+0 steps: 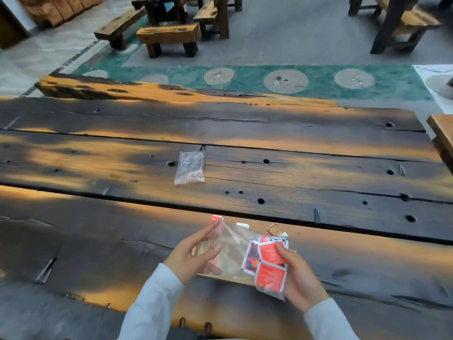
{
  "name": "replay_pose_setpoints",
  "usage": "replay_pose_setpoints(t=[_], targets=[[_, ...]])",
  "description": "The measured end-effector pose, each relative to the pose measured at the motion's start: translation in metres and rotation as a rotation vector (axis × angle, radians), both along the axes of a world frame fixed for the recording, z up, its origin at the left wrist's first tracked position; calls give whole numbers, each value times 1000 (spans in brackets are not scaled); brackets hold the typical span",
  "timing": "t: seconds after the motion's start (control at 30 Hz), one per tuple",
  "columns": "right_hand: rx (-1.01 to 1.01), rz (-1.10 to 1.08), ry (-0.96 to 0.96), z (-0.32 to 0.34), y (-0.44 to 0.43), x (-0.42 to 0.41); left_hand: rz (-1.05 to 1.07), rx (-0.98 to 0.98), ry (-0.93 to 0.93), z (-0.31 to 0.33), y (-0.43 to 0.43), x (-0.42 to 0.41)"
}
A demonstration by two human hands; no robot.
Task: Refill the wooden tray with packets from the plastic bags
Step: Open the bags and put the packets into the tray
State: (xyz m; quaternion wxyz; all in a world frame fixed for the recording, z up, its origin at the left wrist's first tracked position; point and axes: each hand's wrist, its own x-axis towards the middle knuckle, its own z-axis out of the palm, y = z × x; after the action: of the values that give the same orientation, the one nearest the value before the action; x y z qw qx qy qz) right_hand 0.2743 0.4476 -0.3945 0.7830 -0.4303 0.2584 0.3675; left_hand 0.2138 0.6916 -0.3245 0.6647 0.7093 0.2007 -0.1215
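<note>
I hold a clear plastic bag (232, 251) over the near part of the table. My left hand (193, 256) pinches its open end with thumb and fingers. My right hand (297, 278) grips its lower end, where several red and white packets (268, 263) are bunched. Beneath the bag shows a light wooden tray (203, 249), mostly hidden; a red packet (217, 218), a white one (242, 225) and a brown one (274, 229) peek out past the bag's far edge. A second clear plastic bag (190, 168) lies flat farther out on the table and looks empty.
The table (98, 217) is dark, rough planks with holes and gaps. A wooden bench (147, 90) runs along its far side. Another table's corner (443, 133) juts in at the right. Low wooden benches (169, 38) stand on the floor beyond.
</note>
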Motion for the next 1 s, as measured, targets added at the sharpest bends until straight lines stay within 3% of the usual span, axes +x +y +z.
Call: replay_pose_setpoints(t=[0.27,0.43,0.67,1.0], targets=[[-151,-62,14,-17,62,-13,263,52,88,-90,63,8],[-282,-147,46,-21,89,-22,228,30,173,-126,85,12],[-214,-271,127,-16,102,-34,176,60,205,-142,94,13],[-251,-300,70,-9,100,-35,182,-15,236,-150,84,17]])
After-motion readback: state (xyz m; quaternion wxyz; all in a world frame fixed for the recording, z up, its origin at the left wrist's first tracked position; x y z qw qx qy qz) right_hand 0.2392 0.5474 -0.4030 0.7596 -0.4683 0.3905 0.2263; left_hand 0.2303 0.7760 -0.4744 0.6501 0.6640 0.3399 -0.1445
